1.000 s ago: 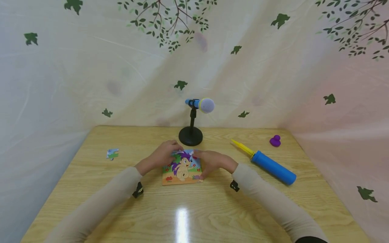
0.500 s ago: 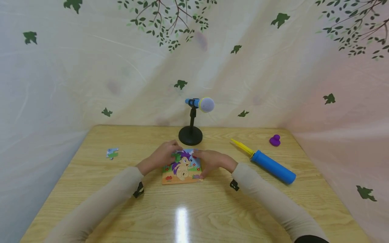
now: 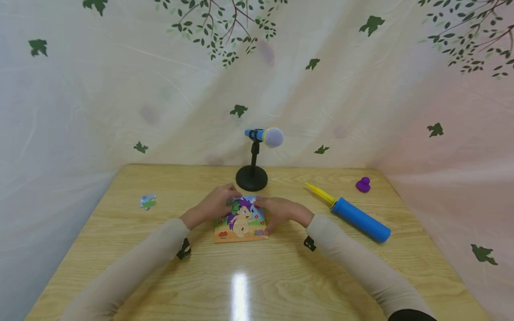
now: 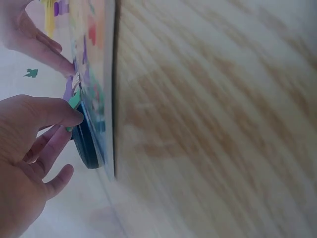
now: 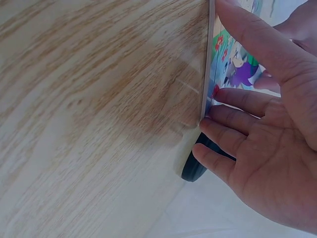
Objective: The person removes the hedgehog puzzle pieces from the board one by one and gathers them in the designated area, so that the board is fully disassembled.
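A jigsaw puzzle (image 3: 241, 229) with a purple-haired hedgehog picture lies flat on the wooden table, in front of the microphone stand. At its upper left, my left hand (image 3: 214, 203) pinches a green puzzle piece (image 4: 74, 100) between thumb and fingers; the piece sits tilted against the board in the left wrist view. My right hand (image 3: 279, 212) spans the board's right side. Its thumb is at the near right corner and its fingertips touch the far edge, as the right wrist view shows. My left fingers partly hide the board's upper left.
Behind the puzzle stands a toy microphone (image 3: 265, 137) on a black round base (image 3: 251, 179). To the right lie a blue pump (image 3: 361, 218) with a yellow nozzle and a purple knob-shaped object (image 3: 363, 184). Loose puzzle pieces (image 3: 148, 202) lie at the left.
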The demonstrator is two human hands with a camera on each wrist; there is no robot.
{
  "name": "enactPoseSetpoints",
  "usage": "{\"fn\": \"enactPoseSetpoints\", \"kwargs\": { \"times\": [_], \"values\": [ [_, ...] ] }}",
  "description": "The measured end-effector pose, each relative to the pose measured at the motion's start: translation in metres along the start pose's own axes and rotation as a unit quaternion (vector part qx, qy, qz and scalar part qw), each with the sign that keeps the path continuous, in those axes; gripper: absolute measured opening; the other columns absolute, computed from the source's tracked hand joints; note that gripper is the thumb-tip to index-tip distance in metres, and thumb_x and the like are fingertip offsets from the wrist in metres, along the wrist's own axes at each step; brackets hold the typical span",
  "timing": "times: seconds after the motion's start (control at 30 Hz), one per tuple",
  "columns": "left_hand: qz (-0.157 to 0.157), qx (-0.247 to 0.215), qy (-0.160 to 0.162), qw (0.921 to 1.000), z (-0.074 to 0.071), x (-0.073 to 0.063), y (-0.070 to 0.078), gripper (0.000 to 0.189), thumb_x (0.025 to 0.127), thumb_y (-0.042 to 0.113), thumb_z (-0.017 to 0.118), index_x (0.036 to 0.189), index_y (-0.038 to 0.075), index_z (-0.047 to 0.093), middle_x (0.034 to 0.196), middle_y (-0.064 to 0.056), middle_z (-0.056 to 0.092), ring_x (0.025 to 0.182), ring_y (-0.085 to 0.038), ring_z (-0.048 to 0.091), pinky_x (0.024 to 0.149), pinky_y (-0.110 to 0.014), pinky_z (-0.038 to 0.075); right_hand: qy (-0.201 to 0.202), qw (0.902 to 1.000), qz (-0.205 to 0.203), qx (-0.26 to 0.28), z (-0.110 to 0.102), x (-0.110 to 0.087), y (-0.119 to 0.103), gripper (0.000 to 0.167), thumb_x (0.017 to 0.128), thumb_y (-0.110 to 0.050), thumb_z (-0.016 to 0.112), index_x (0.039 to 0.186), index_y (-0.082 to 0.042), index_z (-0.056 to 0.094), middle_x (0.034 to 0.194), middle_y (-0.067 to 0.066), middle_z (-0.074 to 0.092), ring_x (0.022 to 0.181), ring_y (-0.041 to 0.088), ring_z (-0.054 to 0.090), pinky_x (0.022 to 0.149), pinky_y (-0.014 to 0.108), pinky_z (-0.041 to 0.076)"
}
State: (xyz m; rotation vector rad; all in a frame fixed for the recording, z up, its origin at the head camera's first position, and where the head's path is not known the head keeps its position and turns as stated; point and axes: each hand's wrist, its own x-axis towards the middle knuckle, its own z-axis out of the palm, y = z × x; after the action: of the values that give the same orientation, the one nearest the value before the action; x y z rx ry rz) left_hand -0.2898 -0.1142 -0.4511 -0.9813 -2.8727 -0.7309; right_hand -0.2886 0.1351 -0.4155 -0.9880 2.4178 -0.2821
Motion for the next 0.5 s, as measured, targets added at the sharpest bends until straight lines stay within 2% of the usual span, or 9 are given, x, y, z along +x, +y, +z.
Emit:
{"fn": "enactPoseSetpoints", "kwargs": {
  "times": [0.2,0.5],
  "values": [
    [-0.007,-0.016,0.013,0.9998,-0.0051,-0.0023,0.0022,0.035,0.084,-0.003,0.072,0.119,0.002,0.073,0.111,-0.012,0.064,0.100,-0.024,0.067,0.088,-0.038,0.059,0.003,1.0000,-0.005,-0.005,-0.0003,-0.0002,-0.0011,0.097,0.080,-0.030,0.088,0.156,0.000,0.035,0.167,0.018,0.024,0.152,0.036,0.032,0.124,0.047,0.030],
    [-0.009,-0.014,0.023,0.9996,-0.0061,-0.0078,-0.0022,0.034,0.086,-0.002,0.072,0.119,0.004,0.074,0.110,-0.010,0.064,0.099,-0.023,0.066,0.088,-0.036,0.059,0.002,1.0000,-0.005,0.001,0.0012,0.0007,0.0012,0.096,0.080,-0.030,0.088,0.155,0.000,0.037,0.167,0.019,0.025,0.153,0.037,0.031,0.124,0.048,0.029]
  ]
}}
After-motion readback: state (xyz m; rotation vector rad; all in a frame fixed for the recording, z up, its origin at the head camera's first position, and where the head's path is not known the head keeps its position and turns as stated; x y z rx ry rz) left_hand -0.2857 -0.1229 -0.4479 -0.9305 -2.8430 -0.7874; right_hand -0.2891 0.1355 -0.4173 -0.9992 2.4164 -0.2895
